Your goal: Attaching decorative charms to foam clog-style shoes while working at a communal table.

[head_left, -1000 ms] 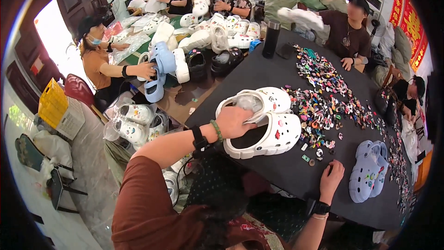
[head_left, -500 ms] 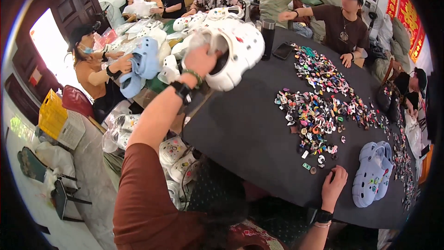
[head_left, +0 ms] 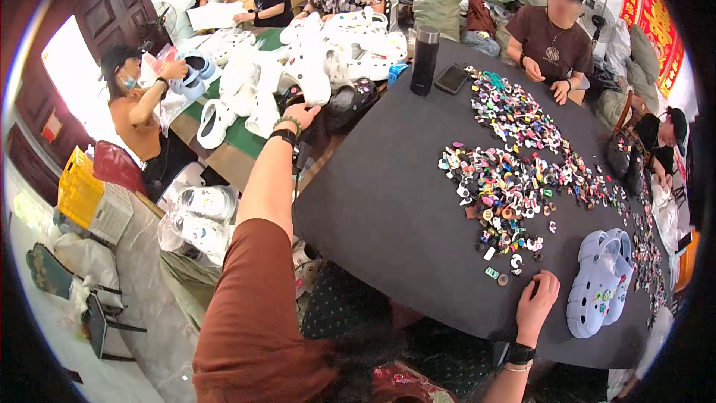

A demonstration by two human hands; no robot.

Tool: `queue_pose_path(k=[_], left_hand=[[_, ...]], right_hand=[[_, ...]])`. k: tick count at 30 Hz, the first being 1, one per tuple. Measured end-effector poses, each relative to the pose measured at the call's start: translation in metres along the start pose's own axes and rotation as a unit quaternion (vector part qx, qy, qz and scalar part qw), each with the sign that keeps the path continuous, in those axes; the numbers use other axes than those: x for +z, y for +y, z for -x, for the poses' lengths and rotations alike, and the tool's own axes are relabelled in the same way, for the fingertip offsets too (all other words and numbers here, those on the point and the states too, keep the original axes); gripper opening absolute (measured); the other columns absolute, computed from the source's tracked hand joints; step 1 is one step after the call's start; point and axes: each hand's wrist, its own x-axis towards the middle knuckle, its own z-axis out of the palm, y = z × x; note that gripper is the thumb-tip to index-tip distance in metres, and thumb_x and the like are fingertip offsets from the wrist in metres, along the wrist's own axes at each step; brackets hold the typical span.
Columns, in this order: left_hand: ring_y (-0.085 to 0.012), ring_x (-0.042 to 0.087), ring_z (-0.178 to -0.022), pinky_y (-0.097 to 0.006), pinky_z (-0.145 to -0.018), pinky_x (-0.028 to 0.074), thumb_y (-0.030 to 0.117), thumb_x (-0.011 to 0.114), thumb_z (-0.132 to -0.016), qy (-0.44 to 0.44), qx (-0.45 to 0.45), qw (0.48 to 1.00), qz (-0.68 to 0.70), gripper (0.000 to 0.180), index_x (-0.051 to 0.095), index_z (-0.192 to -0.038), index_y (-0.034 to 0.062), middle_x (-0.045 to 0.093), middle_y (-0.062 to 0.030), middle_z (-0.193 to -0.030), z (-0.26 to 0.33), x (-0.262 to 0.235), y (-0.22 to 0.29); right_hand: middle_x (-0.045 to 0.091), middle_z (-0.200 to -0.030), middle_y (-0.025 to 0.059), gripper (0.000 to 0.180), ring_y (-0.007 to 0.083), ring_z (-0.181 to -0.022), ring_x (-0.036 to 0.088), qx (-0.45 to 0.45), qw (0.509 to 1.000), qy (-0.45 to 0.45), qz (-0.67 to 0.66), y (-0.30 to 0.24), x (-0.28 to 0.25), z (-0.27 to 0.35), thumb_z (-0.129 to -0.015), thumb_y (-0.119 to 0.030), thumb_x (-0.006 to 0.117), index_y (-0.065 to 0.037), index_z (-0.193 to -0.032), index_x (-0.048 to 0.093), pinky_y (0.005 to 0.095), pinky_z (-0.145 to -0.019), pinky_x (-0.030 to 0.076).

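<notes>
Your left hand (head_left: pixel 302 113) stretched far out over table edge, fingers spread loose, touching white clog (head_left: pixel 312 75) at near side of white clog pile (head_left: pixel 350 45) on green-topped table (head_left: pixel 235 138); grip not closed. Your right hand (head_left: pixel 538 304) flat on black table (head_left: pixel 388 201), fingers spread, holding nothing. Just beyond it: scatter of coloured shoe charms (head_left: pixel 514 179); light-blue clog pair (head_left: pixel 600 291) at its right. Judged step: white pair being set off onto pile. Next move likely calls for drawing left arm back and taking blue pair.

Matt black cloth tabletop (head_left: pixel 388 201)
</notes>
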Motion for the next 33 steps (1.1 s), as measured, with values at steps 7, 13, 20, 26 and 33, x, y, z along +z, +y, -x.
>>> queue_pose_path(k=[7,13,20,26,33], left_hand=[[-0.0359,0.062,-0.11,-0.043,-0.096,0.048,0.041,0.065,-0.087,0.177,0.071,0.977,0.095,0.05,0.064,-0.125,0.0076,0.066,-0.02,-0.118,0.079,0.0,-0.046],[-0.0371,0.063,-0.105,-0.043,-0.093,0.049,0.038,0.065,-0.085,0.215,0.065,0.971,0.079,0.038,0.071,-0.109,0.0091,0.069,-0.0186,-0.11,0.165,-0.053,-0.088],[-0.0321,0.069,-0.09,-0.04,-0.083,0.053,0.032,0.064,-0.087,0.155,-0.072,0.983,0.073,0.029,0.074,-0.1,0.0081,0.073,-0.0146,-0.096,0.298,-0.008,-0.19],[-0.0363,0.065,-0.098,-0.044,-0.086,0.052,0.031,0.067,-0.083,0.016,-0.02,1.0,0.01,0.027,0.073,-0.102,0.0116,0.068,-0.0204,-0.106,0.335,0.083,-0.171],[-0.0355,0.039,-0.138,-0.062,-0.113,0.02,0.047,0.054,-0.089,-0.197,0.123,0.956,-0.181,0.053,0.062,-0.126,0.0102,0.046,-0.0183,-0.146,0.291,0.15,-0.07]], right_hand=[[0.056,-0.107,0.0191,0.014,0.0386,-0.105,0.052,-0.055,0.998,-0.028,-0.013,0.015,0.015,0.0,-0.084,0.001,0.057,0.0,-0.097,0.052,0.0485,-0.094,0.04],[0.06,-0.11,0.0169,0.015,0.0365,-0.105,0.055,-0.073,0.997,-0.007,0.035,0.039,0.015,-0.003,-0.088,-0.004,0.058,0.0,-0.102,0.056,0.0465,-0.093,0.042],[0.061,-0.11,0.0164,0.016,0.0357,-0.106,0.056,-0.09,0.995,-0.01,0.046,0.038,0.023,0.001,-0.089,-0.005,0.057,0.0,-0.104,0.057,0.046,-0.093,0.042],[0.061,-0.11,0.0167,0.016,0.0362,-0.107,0.055,-0.086,0.995,-0.007,0.056,0.044,0.023,0.001,-0.089,-0.005,0.057,0.0,-0.105,0.057,0.0462,-0.093,0.042],[0.062,-0.105,0.0186,0.013,0.0384,-0.101,0.056,-0.065,0.997,0.028,0.035,0.043,0.009,0.006,-0.082,0.0,0.058,-0.001,-0.095,0.057,0.0471,-0.091,0.043]])
